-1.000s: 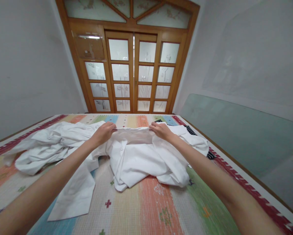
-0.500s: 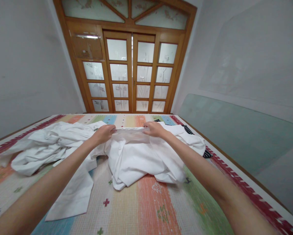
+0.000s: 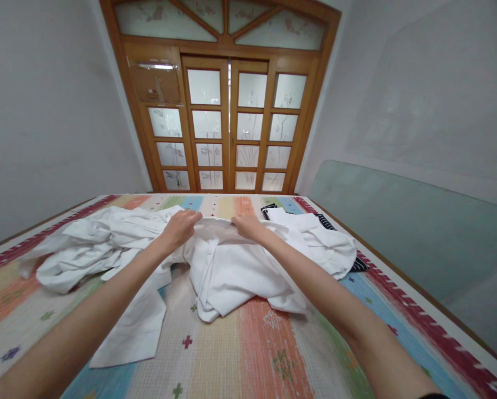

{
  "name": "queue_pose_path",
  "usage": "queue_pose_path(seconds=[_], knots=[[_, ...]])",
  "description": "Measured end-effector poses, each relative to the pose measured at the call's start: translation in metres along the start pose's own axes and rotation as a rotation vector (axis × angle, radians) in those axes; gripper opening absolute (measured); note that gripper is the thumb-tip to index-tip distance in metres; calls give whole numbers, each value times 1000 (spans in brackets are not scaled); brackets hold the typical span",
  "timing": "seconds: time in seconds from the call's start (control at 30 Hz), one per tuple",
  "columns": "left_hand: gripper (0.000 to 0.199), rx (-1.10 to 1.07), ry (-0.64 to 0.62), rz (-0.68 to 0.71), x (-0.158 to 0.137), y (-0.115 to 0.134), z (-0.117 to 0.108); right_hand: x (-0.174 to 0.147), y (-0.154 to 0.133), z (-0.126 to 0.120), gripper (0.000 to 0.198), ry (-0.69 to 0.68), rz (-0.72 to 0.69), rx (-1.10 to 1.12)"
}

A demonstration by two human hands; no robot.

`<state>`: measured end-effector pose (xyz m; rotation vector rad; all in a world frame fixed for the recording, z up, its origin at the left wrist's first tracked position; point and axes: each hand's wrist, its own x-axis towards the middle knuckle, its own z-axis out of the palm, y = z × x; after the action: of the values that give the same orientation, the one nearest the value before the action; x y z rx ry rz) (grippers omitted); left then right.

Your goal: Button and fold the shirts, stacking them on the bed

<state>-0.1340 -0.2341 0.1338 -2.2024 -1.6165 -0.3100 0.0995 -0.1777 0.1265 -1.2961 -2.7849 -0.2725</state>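
Note:
A white buttoned shirt lies partly bunched on the striped cloth, its far edge lifted between my two hands. My left hand is closed on that edge on the left. A short span to the right, my right hand pinches the same edge, with the fabric stretched between them. Small buttons show on a folded strip near the shirt's left side. One sleeve-like white piece spreads toward me under my left forearm. Whether it belongs to the same shirt I cannot tell.
Crumpled white fabric is heaped at the left. On the right, folded white cloth rests over a black-and-white striped fabric. A colourful striped cover lies beneath everything. A pale green panel leans along the right wall; wooden doors stand beyond.
My right hand has come a little closer to my left along the shirt's edge. The camera view has shifted slightly, and the shirt's right part has settled a little.

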Motion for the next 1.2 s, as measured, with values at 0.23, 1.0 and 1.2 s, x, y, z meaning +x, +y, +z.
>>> queue_pose_path(seconds=[0.23,1.0,1.2], knots=[[35,-112,86,144,0,10,9,0,5,-5,27,-103,-88,55],[19,-443,5,85,20,32,49,-30,54,12,12,55,-119,182],[19,-373,61,86,20,35,49,-41,76,15,8,100,57,268]])
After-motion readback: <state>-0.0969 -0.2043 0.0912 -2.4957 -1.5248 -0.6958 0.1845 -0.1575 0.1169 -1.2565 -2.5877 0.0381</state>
